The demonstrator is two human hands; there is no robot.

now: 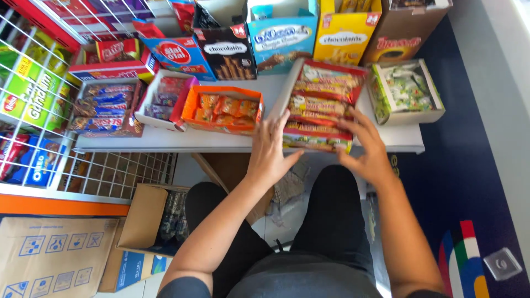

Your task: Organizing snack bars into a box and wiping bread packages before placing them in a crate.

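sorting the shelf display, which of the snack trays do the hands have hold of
The long red and yellow snack tray at the shelf's front edge: left hand and right hand flank its near end. The orange tray sits untouched.

Pale shelf [165, 140], white wire rack [49, 83], dark blue floor [458, 176]

my left hand [269, 148] and right hand [369, 149] flank the long snack tray [320, 105]. the orange box [223, 109] crowds its left, the green candy box [407, 92] its right, upright cartons [281, 33] block behind. only the shelf's front edge [165, 140] lies bare.
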